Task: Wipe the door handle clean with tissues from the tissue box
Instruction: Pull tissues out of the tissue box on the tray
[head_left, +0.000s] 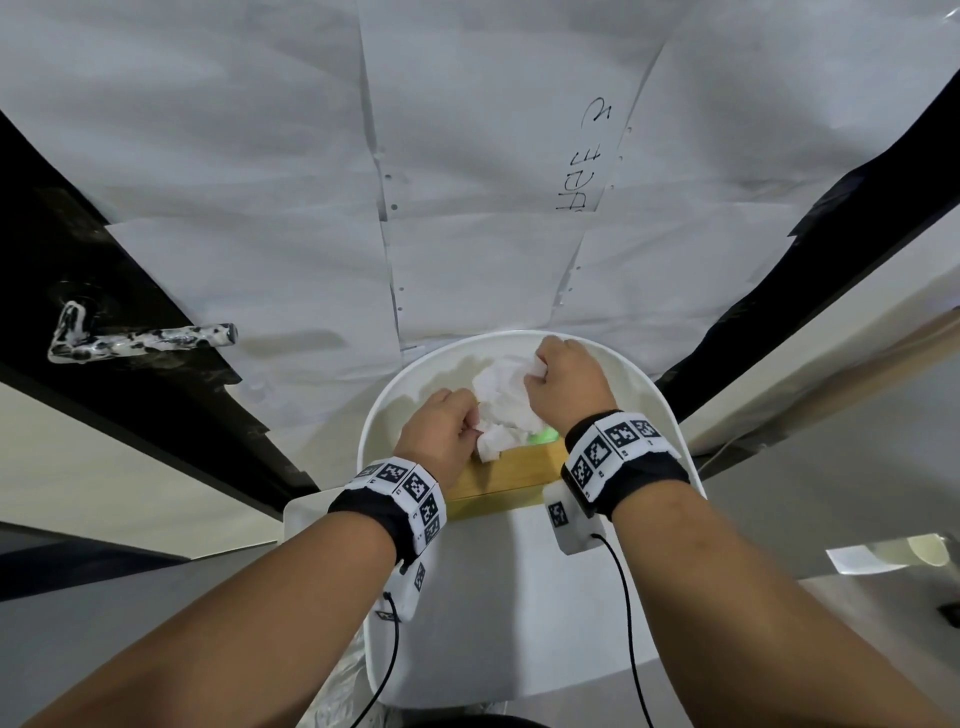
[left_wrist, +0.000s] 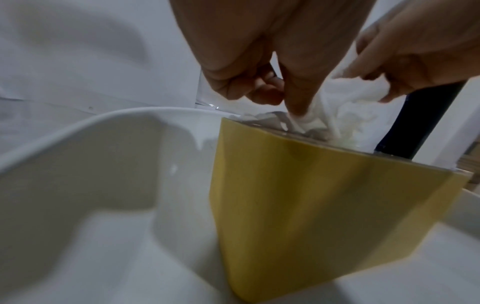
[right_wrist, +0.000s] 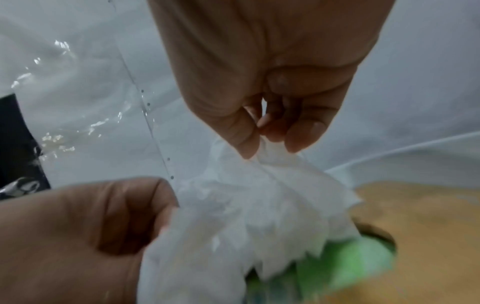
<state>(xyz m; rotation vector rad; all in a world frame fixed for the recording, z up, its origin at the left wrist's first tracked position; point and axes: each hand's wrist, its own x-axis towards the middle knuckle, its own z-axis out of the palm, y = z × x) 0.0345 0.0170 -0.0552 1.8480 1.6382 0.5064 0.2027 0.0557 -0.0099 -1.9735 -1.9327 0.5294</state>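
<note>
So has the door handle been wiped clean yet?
No, in the head view the door handle is coated in white smears, and both hands are over at the tissue box.

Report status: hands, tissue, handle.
Left hand and right hand both pinch the tissue above the tissue box. Door handle still smeared, untouched. Nothing in the way.

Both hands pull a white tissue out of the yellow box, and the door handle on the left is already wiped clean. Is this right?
Not quite. The head view shows the lever-shaped door handle is not clean: white smears cover it. The rest holds: the left hand and right hand grip the crumpled white tissue above the yellow tissue box.
</note>
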